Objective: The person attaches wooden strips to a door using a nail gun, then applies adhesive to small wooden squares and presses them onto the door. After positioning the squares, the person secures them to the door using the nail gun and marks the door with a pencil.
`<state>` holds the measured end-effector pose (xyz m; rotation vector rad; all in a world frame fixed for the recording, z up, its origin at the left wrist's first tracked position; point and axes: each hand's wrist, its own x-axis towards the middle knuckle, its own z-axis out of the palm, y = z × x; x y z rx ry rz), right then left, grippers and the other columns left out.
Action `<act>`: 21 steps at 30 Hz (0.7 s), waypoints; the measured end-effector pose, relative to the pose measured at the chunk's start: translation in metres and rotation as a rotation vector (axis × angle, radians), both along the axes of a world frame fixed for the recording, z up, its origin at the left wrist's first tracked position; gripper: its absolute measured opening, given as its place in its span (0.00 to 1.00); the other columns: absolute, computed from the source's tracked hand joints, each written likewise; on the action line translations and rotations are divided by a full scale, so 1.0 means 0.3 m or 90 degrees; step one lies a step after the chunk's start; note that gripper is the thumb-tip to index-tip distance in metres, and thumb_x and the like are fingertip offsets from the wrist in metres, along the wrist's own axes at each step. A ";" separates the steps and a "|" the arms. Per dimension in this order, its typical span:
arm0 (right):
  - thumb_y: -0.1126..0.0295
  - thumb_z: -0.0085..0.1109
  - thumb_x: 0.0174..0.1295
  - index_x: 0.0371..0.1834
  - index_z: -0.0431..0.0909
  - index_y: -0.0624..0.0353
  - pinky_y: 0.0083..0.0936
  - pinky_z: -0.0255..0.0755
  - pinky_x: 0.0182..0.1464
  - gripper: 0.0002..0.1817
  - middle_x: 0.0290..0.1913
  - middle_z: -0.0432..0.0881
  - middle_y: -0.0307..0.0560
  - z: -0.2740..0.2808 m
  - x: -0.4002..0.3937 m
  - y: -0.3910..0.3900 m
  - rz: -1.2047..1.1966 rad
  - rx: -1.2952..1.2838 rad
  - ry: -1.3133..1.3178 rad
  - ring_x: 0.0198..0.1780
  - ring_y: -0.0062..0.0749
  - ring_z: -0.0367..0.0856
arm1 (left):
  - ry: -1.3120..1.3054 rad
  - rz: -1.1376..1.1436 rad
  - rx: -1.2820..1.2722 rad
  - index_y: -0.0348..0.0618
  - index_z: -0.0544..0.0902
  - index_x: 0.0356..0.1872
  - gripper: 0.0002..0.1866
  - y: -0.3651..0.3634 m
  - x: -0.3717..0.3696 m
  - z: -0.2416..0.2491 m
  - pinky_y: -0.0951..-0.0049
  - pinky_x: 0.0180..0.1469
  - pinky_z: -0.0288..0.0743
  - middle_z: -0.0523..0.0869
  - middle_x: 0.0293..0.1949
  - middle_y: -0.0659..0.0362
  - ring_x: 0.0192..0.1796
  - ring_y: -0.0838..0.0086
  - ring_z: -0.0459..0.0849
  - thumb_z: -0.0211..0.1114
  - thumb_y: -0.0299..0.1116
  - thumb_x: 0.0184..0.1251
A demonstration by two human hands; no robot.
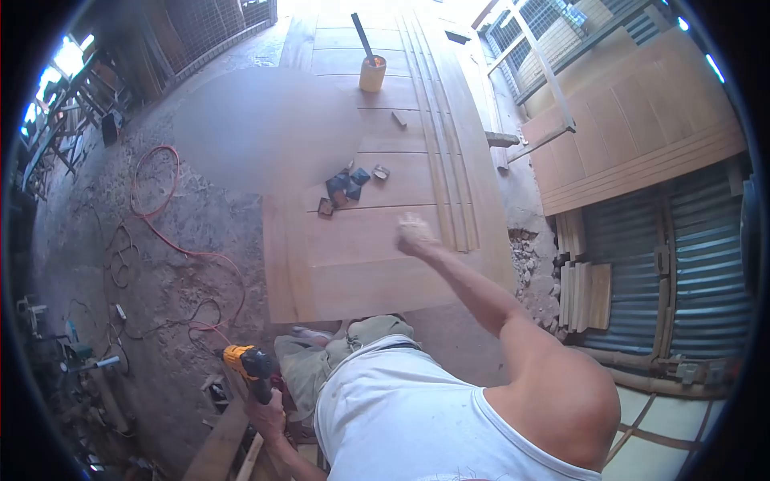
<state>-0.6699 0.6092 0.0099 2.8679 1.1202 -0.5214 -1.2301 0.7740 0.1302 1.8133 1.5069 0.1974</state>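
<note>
My left hand (266, 417) is down at the lower left, wrapped round the handle of a yellow-and-black pistol-grip power tool (250, 362). The tool is held off the left side of my body, beside my knee. Stretched out over the near part of a large wooden panel (361, 280), my right hand (416, 235) has its fingers curled in. Whether anything is inside them is hidden. Several small dark square pieces (346, 186) lie in a loose pile on the panel, left of and beyond that hand. Long thin wooden strips (439, 136) run along the panel's right side.
A yellow container (372, 75) with a dark bar upright in it stands at the panel's far end. A red hose (172, 232) winds over the rough floor at left. Another wooden panel (634, 120) leans at right, near stacked boards (584, 297) and corrugated metal sheets (710, 264).
</note>
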 end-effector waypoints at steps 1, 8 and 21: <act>0.74 0.62 0.60 0.53 0.85 0.69 0.51 0.85 0.63 0.17 0.60 0.84 0.68 0.007 -0.062 0.124 0.028 0.025 0.018 0.63 0.60 0.85 | -0.012 0.008 -0.019 0.32 0.86 0.42 0.15 0.056 0.006 0.008 0.50 0.42 0.82 0.90 0.31 0.43 0.35 0.44 0.92 0.72 0.34 0.61; 0.44 0.68 0.70 0.87 0.55 0.75 0.61 0.57 0.85 0.56 0.85 0.56 0.86 -0.134 -0.713 0.750 0.062 0.024 0.189 0.87 0.78 0.53 | 0.044 -0.079 0.001 0.30 0.86 0.42 0.15 0.509 0.000 0.009 0.52 0.42 0.82 0.91 0.30 0.44 0.36 0.49 0.93 0.71 0.34 0.61; 0.34 0.78 0.57 0.91 0.43 0.72 0.71 0.48 0.86 0.74 0.88 0.40 0.90 -0.179 -0.894 0.894 -0.059 -0.073 0.103 0.90 0.84 0.38 | 0.164 -0.236 -0.174 0.34 0.88 0.44 0.18 1.279 -0.141 -0.047 0.54 0.41 0.81 0.90 0.29 0.47 0.32 0.60 0.91 0.78 0.39 0.62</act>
